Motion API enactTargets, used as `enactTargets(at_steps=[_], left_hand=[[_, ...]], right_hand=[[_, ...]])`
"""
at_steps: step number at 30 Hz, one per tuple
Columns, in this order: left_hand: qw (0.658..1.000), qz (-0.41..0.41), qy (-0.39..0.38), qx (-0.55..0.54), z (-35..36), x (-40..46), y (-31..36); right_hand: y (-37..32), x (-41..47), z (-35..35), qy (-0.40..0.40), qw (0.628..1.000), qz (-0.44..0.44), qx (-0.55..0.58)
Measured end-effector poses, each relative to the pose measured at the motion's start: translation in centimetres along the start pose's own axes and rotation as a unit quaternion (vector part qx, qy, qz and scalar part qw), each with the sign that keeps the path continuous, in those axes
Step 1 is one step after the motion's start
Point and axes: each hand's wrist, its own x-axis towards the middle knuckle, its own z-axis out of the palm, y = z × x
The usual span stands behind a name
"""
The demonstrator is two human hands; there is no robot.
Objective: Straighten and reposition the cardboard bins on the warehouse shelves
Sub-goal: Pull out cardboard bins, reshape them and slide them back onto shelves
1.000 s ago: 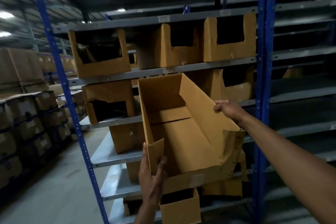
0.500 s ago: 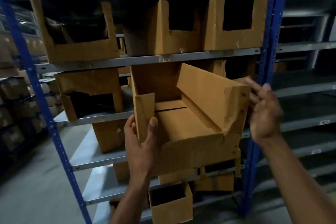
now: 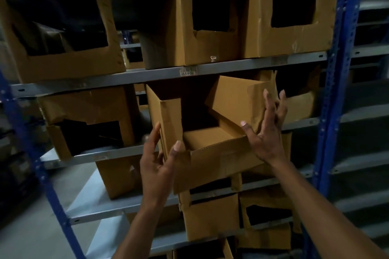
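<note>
My left hand (image 3: 156, 166) pinches the front left corner of the cardboard bin (image 3: 214, 132), thumb on the front face and fingers wrapped behind the upright corner flap. My right hand (image 3: 266, 132) lies spread against the bin's right side wall, fingers straight and fanned upward along the crumpled cardboard, thumb hooked over the front rim; it presses and steadies rather than grips. The bin sits in the middle bay of the second shelf (image 3: 299, 122), partly in, with its front end hanging out past the shelf's front edge and tipped down toward me, and it looks skewed, the back swung toward the right. Its right wall is creased and leaning. To the left on the same shelf is a battered neighbour bin (image 3: 88, 111), close beside but I cannot tell whether they touch; to the right another bin (image 3: 299, 103) stands behind my fingers. Above, three cut-front bins (image 3: 202, 48) line the upper shelf, and more sit on the shelves below. Blue uprights (image 3: 334, 90) frame the rack at the right. I judge this as the seating step: the bin is going into its slot but is not yet square. The next move, I think, calls for lifting the front level, swinging it parallel with the neighbours, and pushing it back evenly with both hands so the weak right wall does not buckle.
</note>
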Motion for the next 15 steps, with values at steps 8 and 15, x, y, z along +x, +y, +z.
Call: enactTargets(at_steps=[8,15], left_hand=[[0.99,-0.124,-0.052,0.038,-0.1,8.5,-10.4],[0.909,-0.173,-0.125,0.357,-1.8,10.2,-18.0]], right_hand=[[9.0,2.4,10.8,-0.193,0.979,0.005,-0.059],[12.2,3.7,16.7,-0.221,0.962,0.063,-0.148]])
